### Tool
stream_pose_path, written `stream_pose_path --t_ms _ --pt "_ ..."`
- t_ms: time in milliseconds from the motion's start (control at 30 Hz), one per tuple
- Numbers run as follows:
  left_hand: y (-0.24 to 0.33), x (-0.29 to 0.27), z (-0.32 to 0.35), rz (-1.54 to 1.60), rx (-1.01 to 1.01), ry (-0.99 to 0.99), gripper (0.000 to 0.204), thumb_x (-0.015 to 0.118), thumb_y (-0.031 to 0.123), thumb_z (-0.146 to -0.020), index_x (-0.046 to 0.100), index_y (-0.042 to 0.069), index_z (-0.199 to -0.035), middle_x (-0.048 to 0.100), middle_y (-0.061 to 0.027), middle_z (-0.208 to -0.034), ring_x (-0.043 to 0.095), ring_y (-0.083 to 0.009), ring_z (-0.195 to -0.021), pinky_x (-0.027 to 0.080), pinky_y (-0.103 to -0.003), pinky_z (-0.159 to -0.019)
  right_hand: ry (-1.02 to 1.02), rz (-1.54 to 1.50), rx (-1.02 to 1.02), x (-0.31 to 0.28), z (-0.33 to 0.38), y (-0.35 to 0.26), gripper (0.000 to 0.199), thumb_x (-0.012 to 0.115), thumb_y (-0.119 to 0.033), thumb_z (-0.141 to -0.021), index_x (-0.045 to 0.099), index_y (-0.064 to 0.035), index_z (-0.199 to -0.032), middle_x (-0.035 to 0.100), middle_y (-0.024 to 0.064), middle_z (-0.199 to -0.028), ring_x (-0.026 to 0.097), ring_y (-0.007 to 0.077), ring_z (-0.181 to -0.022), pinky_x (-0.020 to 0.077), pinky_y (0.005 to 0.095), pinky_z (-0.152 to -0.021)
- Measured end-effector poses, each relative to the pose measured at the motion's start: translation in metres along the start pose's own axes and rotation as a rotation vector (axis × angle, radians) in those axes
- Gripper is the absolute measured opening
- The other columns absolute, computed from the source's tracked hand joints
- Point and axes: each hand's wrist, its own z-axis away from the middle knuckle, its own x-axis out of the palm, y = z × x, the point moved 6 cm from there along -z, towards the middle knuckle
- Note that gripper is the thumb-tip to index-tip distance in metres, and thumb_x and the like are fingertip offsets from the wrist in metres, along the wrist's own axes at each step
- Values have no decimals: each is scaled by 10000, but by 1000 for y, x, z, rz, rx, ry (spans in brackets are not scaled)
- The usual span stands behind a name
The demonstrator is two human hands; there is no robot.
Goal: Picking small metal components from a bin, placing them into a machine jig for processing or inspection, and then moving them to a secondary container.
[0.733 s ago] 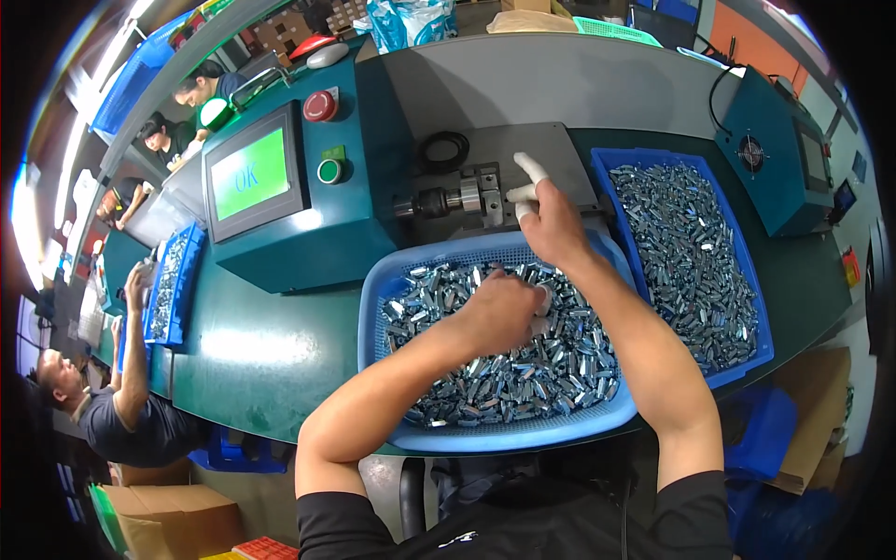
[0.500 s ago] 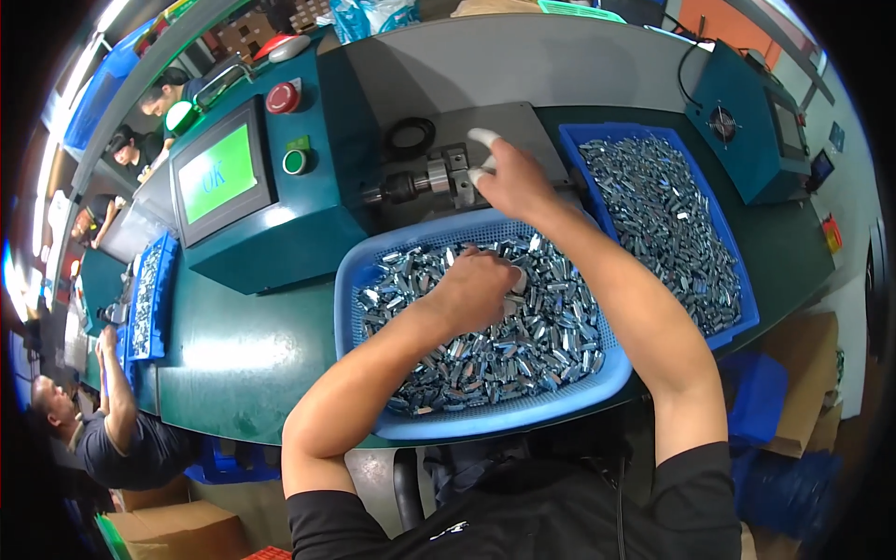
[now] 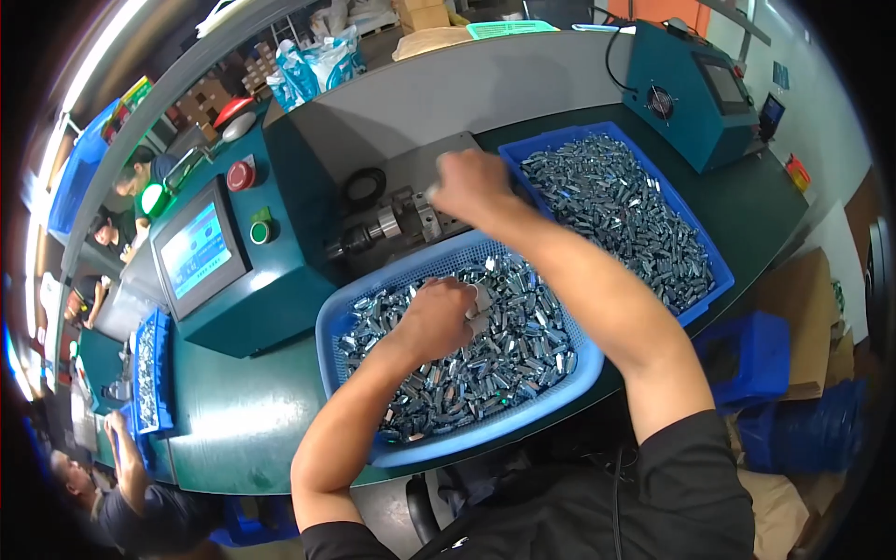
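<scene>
Over the light-blue basket (image 3: 560,383), which is full of small shiny metal pieces (image 3: 485,364), my left hand (image 3: 437,319) is curled closed, low above the heap. Pale finger covers show at its fingertips; anything pinched there is hidden. My right hand (image 3: 471,189), slightly blurred, is bunched closed just above the right end of the metal clamping fixture (image 3: 425,217). What its fingers hold, if anything, cannot be made out. Left of the fixture, a round chuck (image 3: 353,241) sticks out of the green machine (image 3: 280,271).
A blue tray (image 3: 723,280) with many similar metal pieces stands to the right. The machine carries a lit screen (image 3: 194,247), a red button (image 3: 241,175) and a green button (image 3: 260,231). Another green machine (image 3: 686,93) is at the far right. A co-worker (image 3: 131,485) sits at left.
My right hand has gone from spread fingers at the fixture to a closed, blurred shape above it. My left hand stays over the basket. The screen turned from green to blue; the whole view shifted.
</scene>
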Motion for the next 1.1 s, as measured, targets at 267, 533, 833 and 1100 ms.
stream_pose_path --t_ms 267,533,833,1100 --pt "1 -28 -1 -25 83 188 138 666 105 -726 651 38 -846 655 -134 -897 595 -323 -912 465 -416 -846 16 281 310 -49 17 156 440 665 -410 -760 636 -28 -975 679 167 -892 651 336 -876 506 448 -705" --pt "-15 -65 13 -21 -118 565 148 677 65 -729 680 64 -877 632 -120 -836 575 -319 -829 471 -393 -750 185 -461 190 15 8 42 421 621 -261 -821 574 -49 -1182 683 170 -909 661 307 -872 494 407 -789" --pt "-41 -101 -39 -325 -124 648 177 672 114 -711 704 86 -882 634 -105 -873 558 -314 -901 433 -407 -797 210 -709 173 41 27 44 486 556 -67 -774 517 -93 -1258 652 190 -848 632 348 -817 489 422 -747" --pt "-73 -101 -47 -400 -268 373 178 663 131 -716 712 114 -886 639 -78 -921 535 -279 -985 408 -396 -881 88 -706 155 45 25 34 463 592 -97 -784 535 -89 -1243 631 243 -938 608 387 -898 478 431 -802"
